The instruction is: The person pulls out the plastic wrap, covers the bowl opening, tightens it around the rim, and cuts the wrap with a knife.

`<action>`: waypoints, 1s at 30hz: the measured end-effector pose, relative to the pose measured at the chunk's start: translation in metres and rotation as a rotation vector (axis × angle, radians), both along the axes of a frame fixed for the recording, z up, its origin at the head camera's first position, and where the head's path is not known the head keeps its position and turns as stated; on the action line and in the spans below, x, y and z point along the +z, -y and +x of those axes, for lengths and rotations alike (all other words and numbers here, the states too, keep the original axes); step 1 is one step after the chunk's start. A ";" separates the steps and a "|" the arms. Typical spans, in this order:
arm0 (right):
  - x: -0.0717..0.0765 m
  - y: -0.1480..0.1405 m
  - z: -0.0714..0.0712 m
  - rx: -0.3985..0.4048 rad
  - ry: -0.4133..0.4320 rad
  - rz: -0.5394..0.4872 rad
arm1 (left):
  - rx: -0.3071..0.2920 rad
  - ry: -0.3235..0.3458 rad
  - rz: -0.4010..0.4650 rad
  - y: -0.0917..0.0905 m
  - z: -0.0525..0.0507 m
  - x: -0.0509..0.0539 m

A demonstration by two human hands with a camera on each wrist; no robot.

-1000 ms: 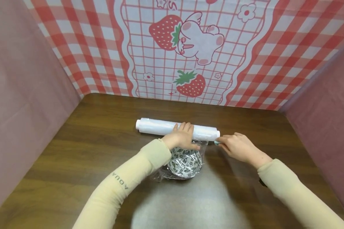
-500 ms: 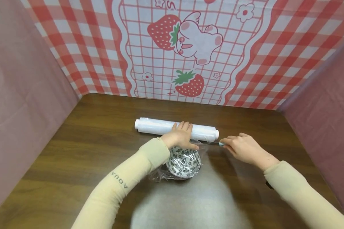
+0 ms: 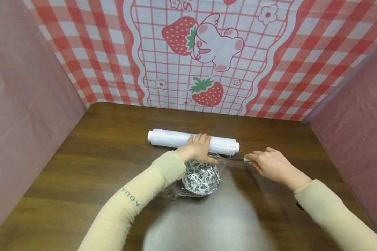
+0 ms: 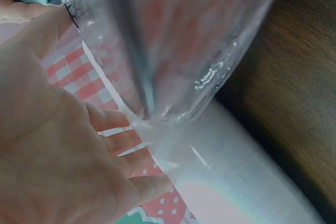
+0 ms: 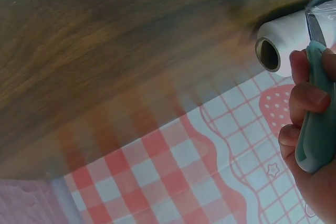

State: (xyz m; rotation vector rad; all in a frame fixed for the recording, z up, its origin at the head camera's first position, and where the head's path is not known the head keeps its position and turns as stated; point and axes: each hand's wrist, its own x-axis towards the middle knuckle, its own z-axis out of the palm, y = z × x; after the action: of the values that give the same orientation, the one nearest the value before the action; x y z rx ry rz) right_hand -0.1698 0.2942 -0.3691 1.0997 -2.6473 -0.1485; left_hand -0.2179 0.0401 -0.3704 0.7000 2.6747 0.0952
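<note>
A white roll of cling film lies across the table, and my left hand rests on it with the fingers spread. Film stretches from the roll over a patterned bowl on the near side. To the right of the bowl, my right hand grips a knife with a mint-green handle. Its blade points left into the film between roll and bowl. In the left wrist view, a long dark blade-like shape shows blurred through the film; part of the bowl's far rim is hidden by my left hand.
The brown wooden table carries these things. Behind it hangs a red-and-white checked cloth with strawberry prints. Pink cloth walls stand at both sides. Crumpled film lies at the bowl's near left.
My right hand has drawn the knife to the right, and more of its blade now shows beyond the roll's end. My left hand stays on the roll.
</note>
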 end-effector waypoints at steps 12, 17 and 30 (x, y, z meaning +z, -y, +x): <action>0.001 -0.016 0.015 -0.041 0.030 0.021 | -0.018 -0.010 0.016 0.001 -0.002 -0.001; 0.003 -0.023 0.018 -0.092 0.044 -0.020 | -0.020 -0.012 0.023 0.001 -0.002 -0.001; -0.005 -0.034 0.026 -0.249 0.217 -0.167 | -0.117 0.021 0.227 0.025 -0.009 -0.003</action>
State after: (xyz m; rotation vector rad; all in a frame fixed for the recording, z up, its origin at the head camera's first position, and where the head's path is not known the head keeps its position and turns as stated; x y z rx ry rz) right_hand -0.1440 0.3278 -0.3744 0.7694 -2.9190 0.1508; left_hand -0.2267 0.0155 -0.3737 0.9171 2.6213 0.3770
